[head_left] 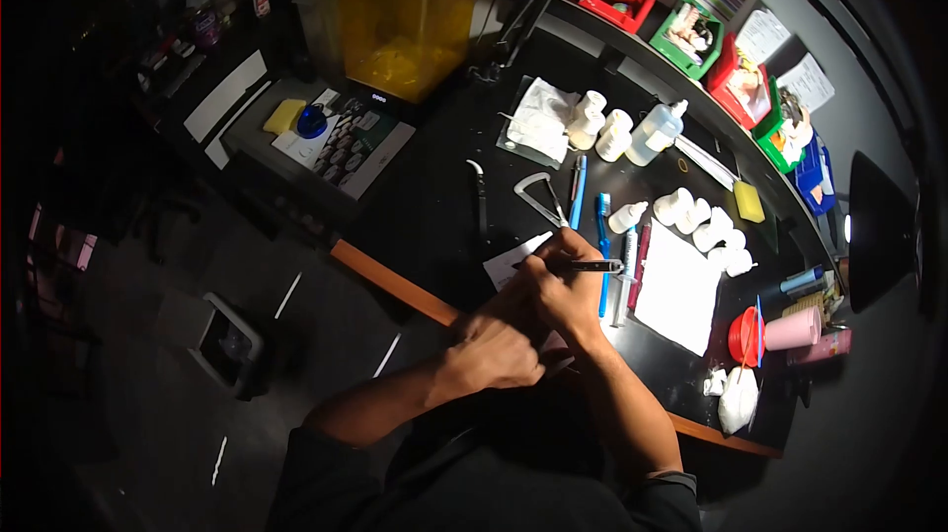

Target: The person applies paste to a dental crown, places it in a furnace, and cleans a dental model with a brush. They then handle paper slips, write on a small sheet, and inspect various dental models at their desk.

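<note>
My right hand [568,290] is closed around a slim black pen-like tool [594,266] with a silvery end, which lies across the fingers and points right. My left hand [491,354] is closed at the bench's front edge, just below and left of the right hand. What its fingers hold is hidden; a small pinkish patch shows beside it. Beyond the hands lie a metal caliper [533,194], a dark-handled curved tool [480,198], a blue toothbrush [603,221], a syringe [625,285] and a dark red pen-like stick [642,260]. A white paper [499,265] lies partly under the hands.
White sheets [679,295] lie right of the tools, below several white bottles [691,216]. A clear squeeze bottle [656,134] stands farther back. At right are a red bowl [743,337] and pink cup [793,328]. A yellow-covered machine [410,23] stands at back left. Colored bins [739,82] line the back.
</note>
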`<state>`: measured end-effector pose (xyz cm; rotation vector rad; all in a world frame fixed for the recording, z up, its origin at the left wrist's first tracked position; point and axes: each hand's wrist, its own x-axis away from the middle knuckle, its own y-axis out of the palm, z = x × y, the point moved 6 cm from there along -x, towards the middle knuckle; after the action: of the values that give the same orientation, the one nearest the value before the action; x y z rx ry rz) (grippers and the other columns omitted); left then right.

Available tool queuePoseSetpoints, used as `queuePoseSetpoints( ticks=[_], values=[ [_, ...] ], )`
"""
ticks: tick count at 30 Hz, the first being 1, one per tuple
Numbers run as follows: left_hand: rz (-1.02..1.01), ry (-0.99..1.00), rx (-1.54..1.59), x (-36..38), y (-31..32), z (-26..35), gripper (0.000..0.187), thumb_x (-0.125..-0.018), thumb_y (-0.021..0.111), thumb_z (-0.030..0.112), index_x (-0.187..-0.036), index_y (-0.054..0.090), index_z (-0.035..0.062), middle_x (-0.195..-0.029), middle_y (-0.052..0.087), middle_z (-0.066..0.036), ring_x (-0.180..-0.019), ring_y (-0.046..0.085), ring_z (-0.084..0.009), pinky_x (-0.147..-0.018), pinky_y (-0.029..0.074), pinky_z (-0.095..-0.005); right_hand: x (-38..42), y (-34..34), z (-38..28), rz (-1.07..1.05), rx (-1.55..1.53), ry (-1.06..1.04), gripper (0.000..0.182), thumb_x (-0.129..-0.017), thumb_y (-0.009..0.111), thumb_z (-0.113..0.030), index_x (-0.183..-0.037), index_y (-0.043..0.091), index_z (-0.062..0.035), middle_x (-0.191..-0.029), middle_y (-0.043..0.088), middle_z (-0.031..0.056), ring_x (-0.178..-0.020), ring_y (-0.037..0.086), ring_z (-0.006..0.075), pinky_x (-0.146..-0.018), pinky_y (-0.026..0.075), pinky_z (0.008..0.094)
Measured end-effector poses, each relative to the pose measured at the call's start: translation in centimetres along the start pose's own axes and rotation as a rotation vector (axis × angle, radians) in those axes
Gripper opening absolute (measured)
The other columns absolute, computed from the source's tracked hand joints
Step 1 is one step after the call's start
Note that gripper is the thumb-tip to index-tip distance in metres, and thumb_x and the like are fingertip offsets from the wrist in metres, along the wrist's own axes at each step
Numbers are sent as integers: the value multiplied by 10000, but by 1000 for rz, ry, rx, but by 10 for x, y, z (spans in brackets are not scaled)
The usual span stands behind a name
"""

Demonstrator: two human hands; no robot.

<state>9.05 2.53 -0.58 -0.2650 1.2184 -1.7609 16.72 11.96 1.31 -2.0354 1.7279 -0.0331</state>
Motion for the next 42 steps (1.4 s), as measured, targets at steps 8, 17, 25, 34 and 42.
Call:
queuePoseSetpoints(
  ticks=[8,17,25,34,42],
  values=[
    [-70,90,-189,5,18,1,436,-887,626,340,-542,677,77,-500,612,-122,-417,600,-275,-378,445,-455,-4,5,2,3,143,-14,227,-701,739,-75,-638,536,6,-633,552,106,-588,540,192,-560,423,338],
    [-124,55,-247,4,28,-2,458,-890,627,375,-548,705,80,-455,582,-102,-385,570,-251,-356,435,-444,-3,6,1,-13,197,31,237,-692,751,-86,-635,542,11,-622,539,109,-580,529,197,-546,410,349],
    [-175,70,-297,4,22,2,464,-897,622,385,-531,685,106,-461,586,-83,-392,579,-235,-332,415,-426,-3,5,-1,-13,222,22,230,-702,754,-95,-645,560,15,-635,553,114,-585,545,195,-549,417,349],
    [-78,152,-283,5,22,2,392,-833,636,327,-516,675,100,-456,584,-78,-394,576,-248,-378,432,-448,-1,3,0,17,233,44,248,-700,759,-99,-646,544,13,-653,559,118,-589,547,204,-551,414,351],
    [71,-43,-153,-6,-1,-1,504,-942,580,404,-1190,646,-30,-1253,591,-293,-1298,509,-421,-1128,378,-514,3,-14,19,168,-294,135,192,-848,668,15,-715,536,-26,-694,578,0,-640,518,68,-573,421,235]
  ],
)
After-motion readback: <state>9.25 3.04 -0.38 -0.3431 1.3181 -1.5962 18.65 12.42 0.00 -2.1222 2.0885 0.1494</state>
